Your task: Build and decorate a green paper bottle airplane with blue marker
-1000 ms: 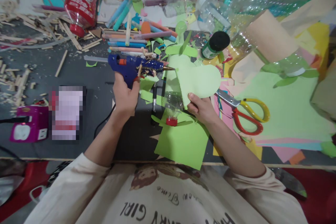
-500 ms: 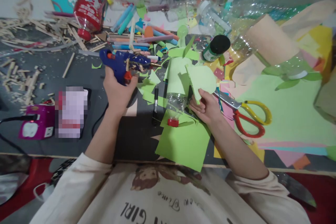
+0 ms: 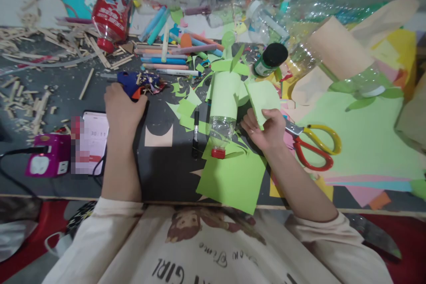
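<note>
My left hand (image 3: 124, 108) is closed round the handle of a blue hot glue gun (image 3: 138, 80), which is low at the table with its nozzle to the right. My right hand (image 3: 266, 128) pinches a pale green curved paper piece (image 3: 265, 97) between thumb and fingers. Just left of that piece is a clear plastic bottle (image 3: 222, 128) wrapped in pale green paper, red cap toward me, with green paper shapes at its far end. A black pen (image 3: 196, 133) lies left of the bottle. Under the cap end is a bright green sheet (image 3: 233, 182).
Red and yellow-handled scissors (image 3: 316, 146) lie right of my right hand. A phone (image 3: 91, 142) and a purple box (image 3: 46, 155) with a cable sit at left. A dark capped jar (image 3: 271, 59), markers (image 3: 169, 60), wooden sticks (image 3: 36, 102) and a red-labelled bottle (image 3: 111, 15) stand or lie farther back.
My left hand has moved left and down with the glue gun, away from the bottle. My right hand has shifted slightly right with the paper piece.
</note>
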Motion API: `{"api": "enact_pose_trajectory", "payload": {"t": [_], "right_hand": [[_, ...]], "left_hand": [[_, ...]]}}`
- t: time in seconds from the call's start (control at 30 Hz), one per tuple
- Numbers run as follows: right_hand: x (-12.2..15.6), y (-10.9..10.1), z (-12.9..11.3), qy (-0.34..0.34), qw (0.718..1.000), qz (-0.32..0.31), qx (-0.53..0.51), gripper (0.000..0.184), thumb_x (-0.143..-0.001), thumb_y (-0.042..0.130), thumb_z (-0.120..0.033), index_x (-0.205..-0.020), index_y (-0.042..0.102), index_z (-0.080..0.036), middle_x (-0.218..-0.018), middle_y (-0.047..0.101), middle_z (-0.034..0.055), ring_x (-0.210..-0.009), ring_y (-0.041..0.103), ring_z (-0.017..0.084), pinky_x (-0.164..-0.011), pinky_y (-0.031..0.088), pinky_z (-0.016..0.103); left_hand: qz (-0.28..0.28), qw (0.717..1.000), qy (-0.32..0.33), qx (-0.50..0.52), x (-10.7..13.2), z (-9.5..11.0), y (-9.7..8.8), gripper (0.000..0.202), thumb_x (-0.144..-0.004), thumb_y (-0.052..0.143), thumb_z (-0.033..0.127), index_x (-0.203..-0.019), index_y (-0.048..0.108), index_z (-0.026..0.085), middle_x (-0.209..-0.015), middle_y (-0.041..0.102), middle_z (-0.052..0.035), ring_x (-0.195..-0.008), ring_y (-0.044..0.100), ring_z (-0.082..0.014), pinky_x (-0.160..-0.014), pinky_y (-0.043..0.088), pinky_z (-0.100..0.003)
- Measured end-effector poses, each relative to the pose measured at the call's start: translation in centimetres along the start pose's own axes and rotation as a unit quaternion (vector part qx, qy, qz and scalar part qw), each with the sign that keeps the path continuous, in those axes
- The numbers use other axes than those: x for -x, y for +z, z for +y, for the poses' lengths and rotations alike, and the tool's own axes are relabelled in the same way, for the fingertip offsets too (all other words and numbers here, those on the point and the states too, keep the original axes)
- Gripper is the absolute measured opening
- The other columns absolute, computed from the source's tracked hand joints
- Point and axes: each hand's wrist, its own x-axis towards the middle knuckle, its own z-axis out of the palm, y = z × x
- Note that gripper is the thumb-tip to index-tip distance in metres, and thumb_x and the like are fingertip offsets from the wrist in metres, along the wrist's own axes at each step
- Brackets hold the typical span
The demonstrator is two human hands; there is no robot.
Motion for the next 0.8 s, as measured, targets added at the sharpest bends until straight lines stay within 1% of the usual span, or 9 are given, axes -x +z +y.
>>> {"api": "enact_pose_trajectory", "payload": {"t": [0.13, 0.27, 0.3, 0.37, 0.4, 0.43, 0.5, 0.63, 0.8], "right_hand": [[-0.4, 0.6, 0.1, -0.034, 0.999, 0.027, -0.009, 0.042, -0.053, 0.064, -0.039, -0.046, 0.025, -0.024, -0.043, 0.029, -0.0051, -0.044, 0.030, 0.010, -0.047, 0.036, 0.026], [-0.6, 0.9, 0.2, -0.051, 0.997, 0.047, -0.020, 0.039, -0.052, 0.063, -0.036, -0.049, 0.026, -0.024, -0.048, 0.034, -0.0048, -0.048, 0.032, 0.010, -0.053, 0.039, 0.028], [-0.6, 0.9, 0.2, -0.055, 0.997, 0.052, -0.019, 0.037, -0.052, 0.062, -0.035, -0.050, 0.027, -0.024, -0.048, 0.034, -0.0049, -0.049, 0.031, 0.011, -0.055, 0.040, 0.029], [-0.7, 0.8, 0.3, -0.066, 0.996, 0.057, -0.017, 0.034, -0.054, 0.061, -0.035, -0.051, 0.029, -0.024, -0.050, 0.034, -0.0050, -0.050, 0.030, 0.011, -0.057, 0.040, 0.029], [-0.7, 0.7, 0.4, -0.072, 0.996, 0.057, -0.018, 0.034, -0.055, 0.061, -0.034, -0.051, 0.029, -0.024, -0.051, 0.034, -0.0049, -0.050, 0.030, 0.011, -0.058, 0.039, 0.030], [-0.7, 0.6, 0.5, -0.079, 0.995, 0.054, -0.020, 0.034, -0.057, 0.061, -0.034, -0.052, 0.029, -0.023, -0.052, 0.034, -0.0048, -0.051, 0.031, 0.011, -0.058, 0.038, 0.029], [-0.7, 0.4, 0.7, -0.089, 0.995, 0.043, -0.020, 0.034, -0.060, 0.062, -0.033, -0.053, 0.030, -0.023, -0.053, 0.034, -0.0046, -0.050, 0.032, 0.010, -0.057, 0.037, 0.029], [-0.6, 0.5, 0.9, -0.085, 0.996, 0.026, -0.004, 0.029, -0.063, 0.061, -0.034, -0.052, 0.037, -0.024, -0.052, 0.036, -0.0037, -0.050, 0.035, 0.012, -0.058, 0.039, 0.030], [-0.3, 0.9, 1.0, -0.069, 0.997, 0.023, 0.000, 0.021, -0.061, 0.060, -0.031, -0.051, 0.043, -0.024, -0.049, 0.036, -0.0040, -0.050, 0.034, 0.012, -0.060, 0.041, 0.030]], "left_hand": [[-0.009, 1.000, 0.028, -0.009, 0.2, 0.1, -1.7, 0.045, -0.075, 0.071, 0.051, -0.101, 0.051, 0.020, -0.121, 0.058, -0.0112, -0.131, 0.043, -0.0461, -0.106, 0.029, -0.065], [0.014, 0.991, 0.131, 0.029, 1.5, 2.6, -2.4, 0.047, -0.085, 0.063, 0.057, -0.113, 0.056, 0.020, -0.121, 0.059, -0.0110, -0.129, 0.046, -0.0405, -0.108, 0.032, -0.063], [0.014, 0.984, 0.169, 0.050, 2.2, 3.5, -2.1, 0.046, -0.087, 0.059, 0.057, -0.111, 0.059, 0.019, -0.115, 0.061, -0.0120, -0.121, 0.051, -0.0373, -0.104, 0.038, -0.060], [-0.077, 0.961, 0.240, 0.115, 3.8, 5.5, -0.9, 0.044, -0.094, 0.048, 0.055, -0.116, 0.061, 0.019, -0.114, 0.062, -0.0110, -0.107, 0.060, -0.0278, -0.094, 0.050, -0.049], [-0.145, 0.946, 0.251, 0.148, 4.7, 6.4, -0.1, 0.043, -0.098, 0.042, 0.053, -0.122, 0.060, 0.021, -0.117, 0.062, -0.0105, -0.100, 0.063, -0.0233, -0.089, 0.054, -0.042], [-0.188, 0.933, 0.249, 0.177, 5.5, 7.2, 0.6, 0.044, -0.099, 0.039, 0.051, -0.127, 0.057, 0.022, -0.121, 0.061, -0.0114, -0.094, 0.065, -0.0203, -0.082, 0.055, -0.037], [-0.233, 0.917, 0.247, 0.209, 6.9, 8.1, 1.9, 0.047, -0.102, 0.032, 0.047, -0.140, 0.049, 0.025, -0.134, 0.055, -0.0134, -0.093, 0.065, -0.0185, -0.082, 0.055, -0.034], [-0.209, 0.918, 0.282, 0.186, 7.9, 8.3, 3.1, 0.049, -0.101, 0.032, 0.048, -0.141, 0.053, 0.028, -0.136, 0.055, -0.0110, -0.109, 0.060, -0.0223, -0.088, 0.052, -0.033], [-0.212, 0.918, 0.311, 0.123, 7.9, 7.7, 2.9, 0.053, -0.098, 0.038, 0.048, -0.142, 0.054, 0.024, -0.115, 0.064, -0.0090, -0.098, 0.060, -0.0221, -0.088, 0.046, -0.035]]}}
